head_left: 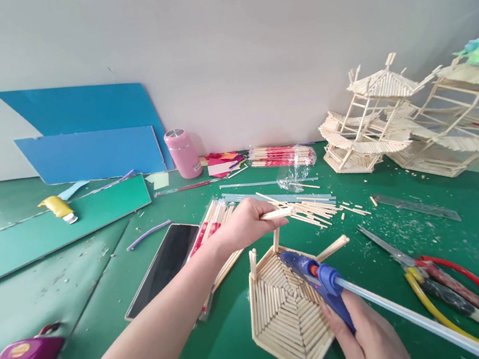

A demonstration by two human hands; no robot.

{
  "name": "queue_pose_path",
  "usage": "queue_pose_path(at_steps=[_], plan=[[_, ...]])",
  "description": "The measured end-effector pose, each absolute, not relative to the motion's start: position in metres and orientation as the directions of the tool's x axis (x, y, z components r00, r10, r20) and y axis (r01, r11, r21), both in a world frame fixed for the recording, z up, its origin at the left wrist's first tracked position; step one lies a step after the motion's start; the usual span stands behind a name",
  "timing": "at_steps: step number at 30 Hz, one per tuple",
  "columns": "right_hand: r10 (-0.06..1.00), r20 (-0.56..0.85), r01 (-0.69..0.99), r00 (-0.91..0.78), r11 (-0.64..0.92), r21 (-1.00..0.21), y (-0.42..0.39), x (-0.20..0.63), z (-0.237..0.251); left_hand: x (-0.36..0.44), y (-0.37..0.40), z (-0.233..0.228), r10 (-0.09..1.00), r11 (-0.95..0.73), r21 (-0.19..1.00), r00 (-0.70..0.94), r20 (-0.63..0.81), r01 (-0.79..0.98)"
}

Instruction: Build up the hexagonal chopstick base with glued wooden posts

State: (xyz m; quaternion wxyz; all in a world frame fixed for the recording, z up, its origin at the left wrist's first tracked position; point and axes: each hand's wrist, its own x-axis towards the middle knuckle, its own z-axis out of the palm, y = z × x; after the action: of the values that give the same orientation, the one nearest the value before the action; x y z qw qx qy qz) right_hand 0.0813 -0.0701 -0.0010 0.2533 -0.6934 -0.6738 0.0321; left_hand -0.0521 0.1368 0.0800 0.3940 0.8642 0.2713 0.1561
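Clear plastic packets (308,155) hold wooden sticks (274,154) in the head view; near them stands a pink flask (184,158), its contents hidden. Pinched nearly closed, the left hand (247,225) grips short sticks (278,214) above the hexagonal base (294,322). The right hand (368,335), curled around a blue glue gun (323,281), is beside the base's right edge, nozzle over its far part.

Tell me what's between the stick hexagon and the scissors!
In the head view, the right hand is between the hexagon and the scissors, holding the glue gun. Its glue stick and some green table show there too.
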Motion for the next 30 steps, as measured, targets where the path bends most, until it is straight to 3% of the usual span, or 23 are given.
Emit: queue_pose_path(at_steps=[9,27,30], plan=[[0.926,0.372,0.941,0.059,0.072,-0.331,-0.069,0.080,-0.005,-0.053,0.137,0.080,0.585,-0.541,0.771,0.809,0.058,0.336],[0.930,0.356,0.902,0.088,0.077,-0.425,-0.066,0.078,0.001,-0.053,0.137,0.080,0.590,-0.535,0.779,0.804,0.068,0.327],[0.936,0.315,0.887,0.155,0.008,-0.462,-0.065,0.070,0.007,-0.053,0.138,0.079,0.588,-0.537,0.779,0.805,0.072,0.323]])
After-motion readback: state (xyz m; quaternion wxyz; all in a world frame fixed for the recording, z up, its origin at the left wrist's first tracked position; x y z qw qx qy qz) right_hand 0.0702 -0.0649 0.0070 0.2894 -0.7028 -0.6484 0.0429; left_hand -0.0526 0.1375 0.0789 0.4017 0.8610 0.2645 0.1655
